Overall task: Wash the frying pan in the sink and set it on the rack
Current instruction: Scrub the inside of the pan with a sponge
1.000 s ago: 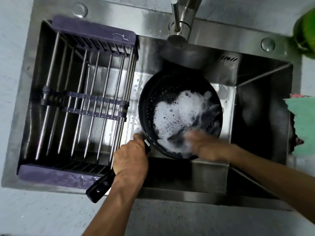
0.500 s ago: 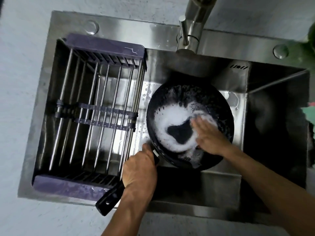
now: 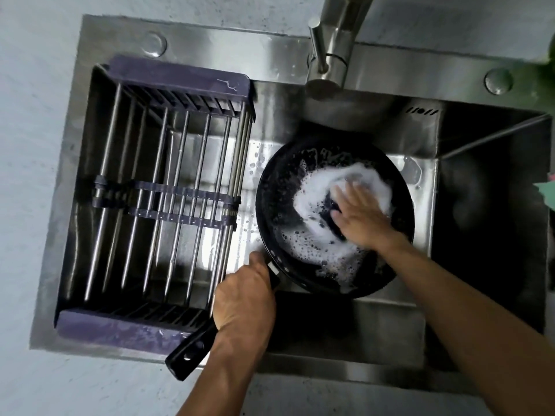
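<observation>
A black frying pan [image 3: 279,205] sits in the middle of the steel sink [image 3: 396,334], its inside covered with white foam. My left hand [image 3: 244,298] grips the pan's black handle, whose end sticks out over the sink's front edge. My right hand [image 3: 360,214] lies flat inside the pan on its right half, pressing a dark sponge [image 3: 333,214] against the bottom. Most of the sponge is hidden under my fingers. The metal drying rack [image 3: 168,193] with purple ends spans the left part of the sink and holds nothing.
The steel faucet [image 3: 333,52] hangs over the back of the sink above the pan, with no water visible. A deeper, dark basin [image 3: 492,211] lies to the right. Something green [image 3: 548,196] shows at the right edge. Pale countertop surrounds the sink.
My right hand has moved with the sponge from the pan's near edge to its far right side, spreading the foam. My left hand keeps its hold on the handle.
</observation>
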Motion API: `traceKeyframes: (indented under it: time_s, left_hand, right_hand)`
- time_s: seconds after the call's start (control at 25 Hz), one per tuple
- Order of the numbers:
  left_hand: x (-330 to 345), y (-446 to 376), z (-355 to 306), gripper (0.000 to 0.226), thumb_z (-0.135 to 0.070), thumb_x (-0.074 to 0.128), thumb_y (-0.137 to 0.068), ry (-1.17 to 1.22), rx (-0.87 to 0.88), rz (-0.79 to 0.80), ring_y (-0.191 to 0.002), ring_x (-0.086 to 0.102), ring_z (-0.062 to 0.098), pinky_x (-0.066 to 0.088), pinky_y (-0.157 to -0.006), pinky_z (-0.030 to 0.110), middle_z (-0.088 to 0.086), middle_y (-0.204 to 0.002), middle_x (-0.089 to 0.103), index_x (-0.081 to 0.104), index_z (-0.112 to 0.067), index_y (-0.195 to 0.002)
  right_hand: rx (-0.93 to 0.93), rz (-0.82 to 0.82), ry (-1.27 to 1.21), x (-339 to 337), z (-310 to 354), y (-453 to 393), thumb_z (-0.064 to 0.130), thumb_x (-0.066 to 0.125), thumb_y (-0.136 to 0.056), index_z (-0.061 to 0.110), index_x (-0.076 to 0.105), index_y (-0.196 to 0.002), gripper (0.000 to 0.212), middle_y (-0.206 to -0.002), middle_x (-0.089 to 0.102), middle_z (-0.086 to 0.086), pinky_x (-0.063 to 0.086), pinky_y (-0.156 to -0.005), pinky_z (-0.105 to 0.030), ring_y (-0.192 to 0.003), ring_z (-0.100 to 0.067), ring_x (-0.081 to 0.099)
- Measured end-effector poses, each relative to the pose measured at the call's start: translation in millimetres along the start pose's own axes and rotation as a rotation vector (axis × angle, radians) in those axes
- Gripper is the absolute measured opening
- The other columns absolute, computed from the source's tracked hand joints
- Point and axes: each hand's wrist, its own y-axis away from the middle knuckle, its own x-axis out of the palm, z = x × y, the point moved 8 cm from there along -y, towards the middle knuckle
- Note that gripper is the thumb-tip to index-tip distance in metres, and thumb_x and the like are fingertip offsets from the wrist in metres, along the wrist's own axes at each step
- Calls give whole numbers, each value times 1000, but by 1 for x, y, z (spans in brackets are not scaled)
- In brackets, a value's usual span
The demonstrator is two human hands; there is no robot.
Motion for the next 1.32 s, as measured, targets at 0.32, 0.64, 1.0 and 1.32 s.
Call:
traceKeyframes:
  time_s: [0.32,0.64,1.0,1.32]
  left_hand:
    - [0,0,2,21,-30,45,-102,-5,-23,12,-91,66,21,37,-63,29,-1,-100,66,44,-18,-120]
    - [0,-4,-2,22,-28,44,-103,-70,5,32,-98,65,22,39,-67,30,1,-108,65,41,-18,-123]
    - [9,-4,7,24,-37,35,-104,-10,-53,37,-90,67,21,37,-62,29,0,-98,68,47,-19,-114]
    - [11,-7,13,28,-45,47,-99,20,-101,82,-97,64,28,34,-67,30,2,-100,65,46,-19,-111]
  right_hand:
    - [-337,179,46,44,8,35,60,12,-99,41,-12,-153,62,-155,-37,11,-14,-123,-43,-147,-13,-32]
    - [-286,-1,-915,16,154,8,57,23,-104,32,-8,-158,67,-163,-24,10,-13,-122,-48,-150,-12,-20]
    - [-491,158,-582,31,138,28,52,20,-106,38,-14,-156,62,-160,-31,14,-15,-120,-45,-149,-11,-26]
    - [6,-243,367,-43,-43,0,43,40,-100,15,20,-157,66,-166,12,-15,22,-119,-48,-150,-37,19]
